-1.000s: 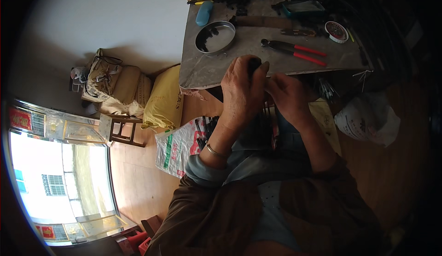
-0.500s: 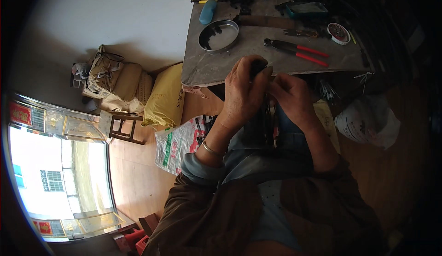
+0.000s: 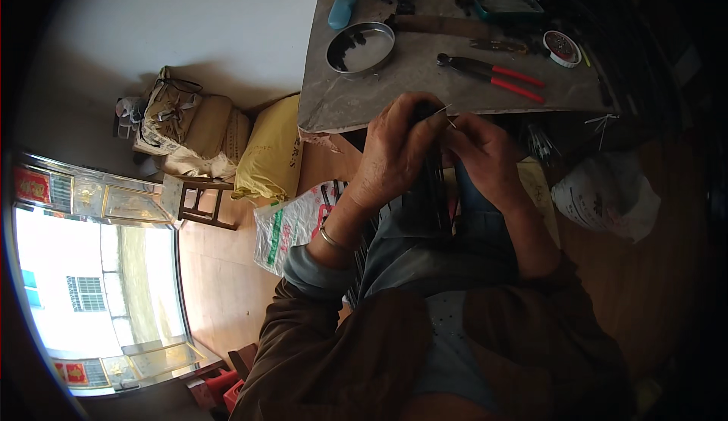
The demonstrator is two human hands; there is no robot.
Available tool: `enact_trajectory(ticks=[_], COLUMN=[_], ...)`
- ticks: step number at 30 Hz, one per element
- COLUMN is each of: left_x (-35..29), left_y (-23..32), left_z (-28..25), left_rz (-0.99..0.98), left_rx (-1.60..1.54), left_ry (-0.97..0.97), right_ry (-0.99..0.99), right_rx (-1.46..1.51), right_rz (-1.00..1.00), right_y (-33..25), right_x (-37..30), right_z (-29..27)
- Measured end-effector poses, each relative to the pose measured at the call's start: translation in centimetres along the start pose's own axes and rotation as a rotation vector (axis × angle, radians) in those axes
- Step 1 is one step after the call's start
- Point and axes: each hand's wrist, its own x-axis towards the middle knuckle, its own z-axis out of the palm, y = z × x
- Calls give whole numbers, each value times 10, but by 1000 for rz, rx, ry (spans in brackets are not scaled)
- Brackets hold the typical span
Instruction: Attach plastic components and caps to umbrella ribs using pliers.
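Both of my hands meet just in front of the table's near edge, above my lap. My left hand (image 3: 398, 148) is closed round the top of long thin black rods (image 3: 434, 197), which hang down between my forearms. A thin pale wire (image 3: 449, 109) sticks out by its fingers. Close beside it, my right hand (image 3: 485, 157) is closed in a pinch, with its fingertips at the wire. The fingers hide most of what lies between the two hands.
On the grey table (image 3: 425, 84) are red-handled pliers (image 3: 497, 76), a round metal dish (image 3: 361, 47) with black bits, a blue case (image 3: 343, 9), a small round tub (image 3: 562, 48) and a teal tray (image 3: 508, 8). A white plastic bag (image 3: 607, 197) is at right, a yellow sack (image 3: 271, 148) at left.
My right hand has turned and drawn slightly away from my left, and the pale wire now shows between them. My left forearm has shifted a little to the left.
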Motion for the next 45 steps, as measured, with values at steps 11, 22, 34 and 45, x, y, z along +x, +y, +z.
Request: enact_trajectory(ticks=[11,22,34,45], left_x=[4,2,-10,-13], left_y=[-3,-9,-20,-12], left_z=[-17,-15,9,25], left_rz=[-222,-134,-291,-412], left_rx=[-303,-592,-887,-753], left_ry=[-213,-365,33,287], right_ry=[-83,-98,10,56], right_rx=[-12,-6,-458,-843], right_rz=[-7,44,-257,-752], right_y=[-16,-29,-63,-40], right_x=[-5,-10,8,28], right_z=[3,7,0,16])
